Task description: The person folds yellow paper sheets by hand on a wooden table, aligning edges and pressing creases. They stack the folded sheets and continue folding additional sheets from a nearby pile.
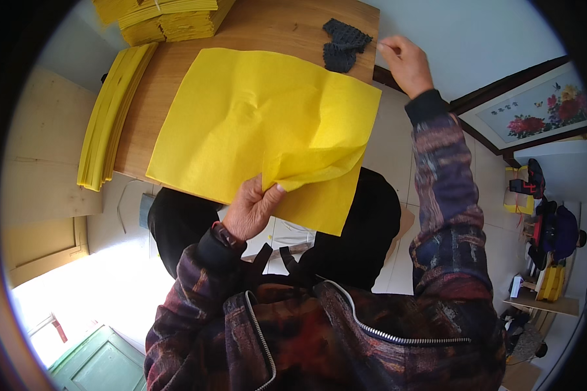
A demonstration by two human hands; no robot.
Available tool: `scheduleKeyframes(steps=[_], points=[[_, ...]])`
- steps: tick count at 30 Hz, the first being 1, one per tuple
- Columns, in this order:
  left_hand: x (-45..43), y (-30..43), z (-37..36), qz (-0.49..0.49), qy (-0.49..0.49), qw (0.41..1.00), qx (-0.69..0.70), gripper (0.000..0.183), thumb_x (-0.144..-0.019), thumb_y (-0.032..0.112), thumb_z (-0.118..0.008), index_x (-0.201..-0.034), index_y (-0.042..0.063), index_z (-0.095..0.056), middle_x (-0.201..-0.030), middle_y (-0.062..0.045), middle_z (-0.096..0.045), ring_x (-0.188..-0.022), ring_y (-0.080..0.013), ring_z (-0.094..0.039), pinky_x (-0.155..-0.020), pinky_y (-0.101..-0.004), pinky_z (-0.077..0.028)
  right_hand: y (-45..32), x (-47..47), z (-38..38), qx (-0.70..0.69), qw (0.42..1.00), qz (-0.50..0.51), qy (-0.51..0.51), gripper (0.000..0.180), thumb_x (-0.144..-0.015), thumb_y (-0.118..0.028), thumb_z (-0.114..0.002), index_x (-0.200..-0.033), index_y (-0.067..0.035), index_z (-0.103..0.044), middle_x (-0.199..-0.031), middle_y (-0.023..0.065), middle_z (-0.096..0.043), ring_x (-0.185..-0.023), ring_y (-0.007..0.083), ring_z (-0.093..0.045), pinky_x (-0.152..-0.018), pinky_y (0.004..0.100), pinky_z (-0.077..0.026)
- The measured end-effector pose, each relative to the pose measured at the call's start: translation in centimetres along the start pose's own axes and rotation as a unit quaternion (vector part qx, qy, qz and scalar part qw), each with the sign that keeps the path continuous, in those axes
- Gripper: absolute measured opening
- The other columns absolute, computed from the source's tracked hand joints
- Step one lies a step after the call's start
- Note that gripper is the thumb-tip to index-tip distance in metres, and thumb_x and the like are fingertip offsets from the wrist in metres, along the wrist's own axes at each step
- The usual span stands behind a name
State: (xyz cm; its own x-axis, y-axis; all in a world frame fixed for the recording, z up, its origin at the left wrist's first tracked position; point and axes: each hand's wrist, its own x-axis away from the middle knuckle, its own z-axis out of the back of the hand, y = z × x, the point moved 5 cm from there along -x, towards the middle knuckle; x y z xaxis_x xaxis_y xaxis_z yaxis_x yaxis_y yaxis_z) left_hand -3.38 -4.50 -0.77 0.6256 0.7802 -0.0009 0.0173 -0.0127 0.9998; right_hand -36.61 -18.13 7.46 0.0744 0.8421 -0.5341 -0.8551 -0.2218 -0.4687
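My left hand (252, 207) grips the near edge of a large yellow sheet (239, 117), thumb on top. The sheet looks like thin cloth or paper; I cannot tell which. Its near right part is bunched and lifted in a fold from the thumb, and its near corner hangs over my lap. The rest of it lies on the wooden table (286, 29). Away from the sheet, my right hand (408, 63) is raised beyond the table's right edge. Its thumb and forefinger are pinched together, and whether something thin is between them is unclear.
A dark grey textured cloth (345, 45) lies near the table's right end. Yellow folded sheets (117, 117) line its left edge, with a thicker yellow stack (176, 22) at the back left. A framed flower picture (538, 110) stands at right. Farther off, a person (565, 232) is seated.
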Motion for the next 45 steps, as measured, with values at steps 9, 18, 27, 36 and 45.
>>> scheduleKeyframes(steps=[9, 18, 27, 36, 45], points=[[-0.7, 0.1, 0.3, 0.031, 0.029, 0.999, 0.029, 0.037, -0.102, 0.034, -0.051, -0.109, 0.000, -0.064, -0.080, 0.009, -0.056, -0.072, -0.0029, -0.043, -0.065, -0.0224, -0.040, -17.3, 21.8, 3.2, -0.029, 0.975, 0.110, -0.189, 0.042, -0.070, -0.025, -0.079, -0.101, -0.004, -0.060, -0.119, 0.0095, -0.057, -0.114, 0.0308, -0.053, -0.094, 0.0409, -0.044], [-1.1, 0.0, 0.2, 0.048, 0.005, 0.998, 0.039, 0.039, -0.101, 0.034, -0.052, -0.118, 0.000, -0.063, -0.104, 0.001, -0.067, -0.091, -0.0062, -0.057, -0.083, -0.0243, -0.045, -18.4, 24.7, 1.4, 0.057, 0.984, 0.155, -0.061, 0.014, -0.076, -0.008, -0.070, -0.088, -0.005, -0.063, -0.104, 0.0067, -0.063, -0.100, 0.0250, -0.060, -0.086, 0.0393, -0.047], [-1.2, -0.1, -0.2, 0.011, -0.023, 1.000, -0.016, 0.034, -0.101, 0.028, -0.054, -0.118, 0.000, -0.063, -0.104, 0.002, -0.067, -0.090, -0.0046, -0.055, -0.081, -0.0232, -0.045, -19.2, 22.7, 2.1, 0.029, 0.984, 0.119, -0.133, 0.005, -0.080, -0.006, -0.064, -0.083, -0.004, -0.061, -0.091, 0.0076, -0.062, -0.087, 0.0267, -0.058, -0.078, 0.0376, -0.046], [-1.2, -0.4, -0.5, 0.011, -0.032, 0.999, -0.015, 0.034, -0.102, 0.027, -0.052, -0.122, 0.002, -0.061, -0.106, 0.002, -0.067, -0.092, -0.0054, -0.056, -0.082, -0.0233, -0.046, -20.4, 20.1, 2.4, 0.079, 0.962, 0.118, -0.232, 0.007, -0.082, -0.008, -0.063, -0.081, -0.003, -0.058, -0.083, 0.0106, -0.060, -0.084, 0.0305, -0.057, -0.075, 0.0396, -0.046], [-1.2, -0.1, -0.6, 0.034, -0.049, 0.998, 0.014, 0.037, -0.101, 0.027, -0.054, -0.126, 0.001, -0.059, -0.108, -0.004, -0.067, -0.097, -0.0099, -0.058, -0.087, -0.0267, -0.048, -21.1, 17.8, 1.9, 0.100, 0.955, 0.148, -0.236, 0.007, -0.083, -0.007, -0.061, -0.082, -0.002, -0.057, -0.081, 0.0127, -0.060, -0.083, 0.0318, -0.058, -0.074, 0.0422, -0.049]])
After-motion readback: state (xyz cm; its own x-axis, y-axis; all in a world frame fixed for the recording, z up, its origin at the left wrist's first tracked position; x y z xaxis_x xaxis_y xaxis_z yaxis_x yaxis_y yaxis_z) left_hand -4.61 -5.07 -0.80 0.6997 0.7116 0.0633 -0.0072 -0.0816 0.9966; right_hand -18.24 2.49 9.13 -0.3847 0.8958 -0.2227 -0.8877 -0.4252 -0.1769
